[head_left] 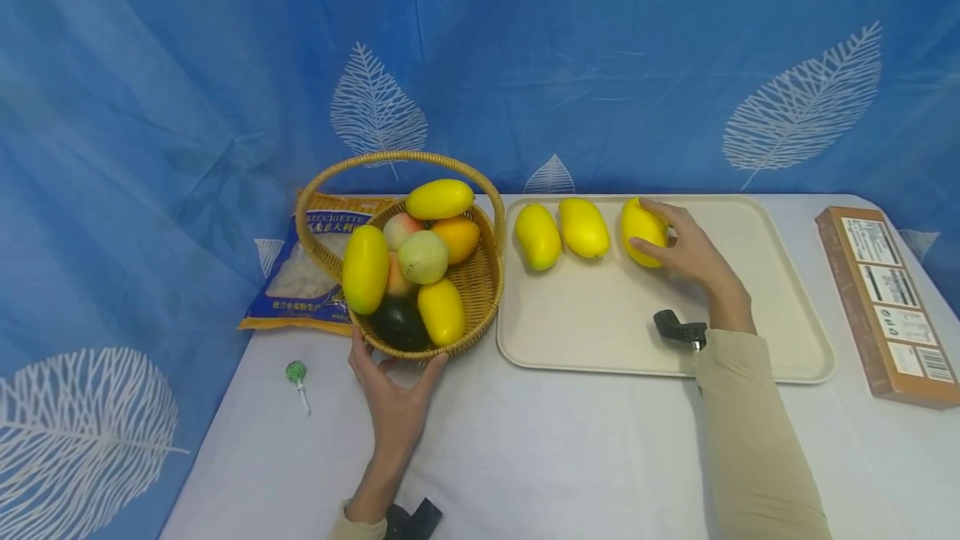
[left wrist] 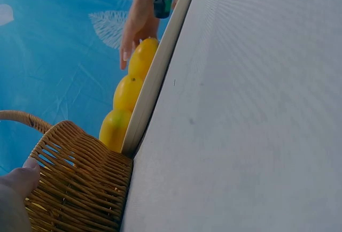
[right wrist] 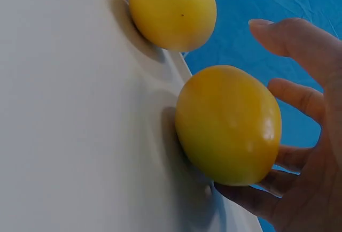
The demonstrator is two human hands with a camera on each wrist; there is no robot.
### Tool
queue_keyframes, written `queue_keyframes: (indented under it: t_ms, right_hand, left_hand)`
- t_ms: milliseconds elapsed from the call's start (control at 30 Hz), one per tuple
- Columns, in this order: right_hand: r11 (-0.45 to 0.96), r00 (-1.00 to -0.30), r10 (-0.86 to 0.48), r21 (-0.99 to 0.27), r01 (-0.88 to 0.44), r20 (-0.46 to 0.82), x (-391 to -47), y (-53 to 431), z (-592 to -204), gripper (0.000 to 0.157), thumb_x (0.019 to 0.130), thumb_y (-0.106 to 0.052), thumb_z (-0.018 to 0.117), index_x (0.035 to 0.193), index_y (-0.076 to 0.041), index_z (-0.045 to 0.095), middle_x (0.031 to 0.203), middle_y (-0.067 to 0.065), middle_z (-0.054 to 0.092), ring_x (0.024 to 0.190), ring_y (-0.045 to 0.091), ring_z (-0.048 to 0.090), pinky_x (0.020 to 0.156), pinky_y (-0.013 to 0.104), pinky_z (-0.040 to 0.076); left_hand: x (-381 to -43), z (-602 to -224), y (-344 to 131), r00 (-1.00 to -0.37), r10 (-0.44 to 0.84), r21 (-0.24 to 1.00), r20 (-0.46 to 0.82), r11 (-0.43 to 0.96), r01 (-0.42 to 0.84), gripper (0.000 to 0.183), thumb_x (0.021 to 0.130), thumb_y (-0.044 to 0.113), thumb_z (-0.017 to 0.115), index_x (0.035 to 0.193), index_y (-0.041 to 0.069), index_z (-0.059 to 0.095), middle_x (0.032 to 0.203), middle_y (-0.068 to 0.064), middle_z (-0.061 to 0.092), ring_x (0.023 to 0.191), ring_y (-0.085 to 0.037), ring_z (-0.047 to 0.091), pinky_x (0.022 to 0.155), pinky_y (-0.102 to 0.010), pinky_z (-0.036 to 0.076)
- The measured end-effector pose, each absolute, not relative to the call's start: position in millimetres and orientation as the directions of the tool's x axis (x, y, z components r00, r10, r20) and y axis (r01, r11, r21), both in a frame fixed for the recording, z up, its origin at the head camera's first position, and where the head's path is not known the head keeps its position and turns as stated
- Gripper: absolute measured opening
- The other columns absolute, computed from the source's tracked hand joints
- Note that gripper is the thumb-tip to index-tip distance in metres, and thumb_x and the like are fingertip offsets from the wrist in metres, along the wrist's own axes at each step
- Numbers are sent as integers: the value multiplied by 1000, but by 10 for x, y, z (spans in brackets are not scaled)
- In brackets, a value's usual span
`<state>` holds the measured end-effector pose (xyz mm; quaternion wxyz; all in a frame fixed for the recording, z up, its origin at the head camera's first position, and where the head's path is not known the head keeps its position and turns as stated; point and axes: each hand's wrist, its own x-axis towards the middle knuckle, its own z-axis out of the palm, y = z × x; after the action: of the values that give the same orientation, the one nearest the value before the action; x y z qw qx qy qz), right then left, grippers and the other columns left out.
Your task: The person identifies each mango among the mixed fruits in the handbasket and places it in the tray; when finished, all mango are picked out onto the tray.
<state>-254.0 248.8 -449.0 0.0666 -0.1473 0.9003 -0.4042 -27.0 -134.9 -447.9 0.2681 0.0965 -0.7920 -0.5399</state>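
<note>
1. Some support is given by the left hand, its fingers spread against the basket, nothing pinched.
2. Mixed fruit is piled inside.
3. Three mangoes are lined on the tray.
4. The rightmost mango is loosely ringed by the right hand, fingers parted; rolling is best prevented by even cupping.

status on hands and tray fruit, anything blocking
Left hand touching basket. Right hand around rightmost yellow fruit, on tray. No visible obstruction.
</note>
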Motion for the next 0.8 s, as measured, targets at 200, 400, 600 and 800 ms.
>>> queue_keyframes:
  t_ms: [200, 400, 600, 800]
  right_hand:
    - [652, -949, -316, -727, -216, -1, -2539, 2495, -4504, 78, 92, -37, 67, 155, -13, 28, 158, 22, 24, 144, 44, 21, 110, 66, 25]
    - [651, -953, -302, -725, -223, 21, -2465, 2487, -4347, 75, 92, -37, 67, 154, -12, 32, 160, 22, 20, 146, 45, 17, 111, 69, 20]
    - [612, -936, -303, -717, -335, 178, -2250, 2330, -3872, 65, 93, -33, 66, 151, -19, 40, 161, 15, 23, 148, 44, 15, 110, 72, 15]
    - [501, -824, -414, -659, -561, 387, -2102, 1966, -3677, 60, 87, -16, 74, 142, -14, 52, 152, 15, 39, 141, 41, 32, 109, 67, 26]
  left_hand:
    - [-280, -4473, -1347, -840, -440, 910, 317, 391, 139, 112, 76, 8, 82, 156, 3, 3, 153, -24, 15, 138, -40, 20, 100, -53, 29]
    - [-305, -4577, -1370, -836, -443, 908, 323, 394, 143, 115, 75, 9, 83, 157, 7, 3, 154, -21, 15, 138, -38, 21, 99, -52, 29]
    - [-341, -4777, -1463, -836, -444, 900, 321, 418, 124, 117, 76, 20, 85, 158, 21, 2, 157, -8, 15, 140, -26, 21, 100, -44, 30]
    - [-336, -4794, -1486, -835, -453, 904, 313, 411, 116, 116, 77, 22, 84, 158, 24, 2, 158, -4, 14, 141, -23, 20, 103, -45, 29]
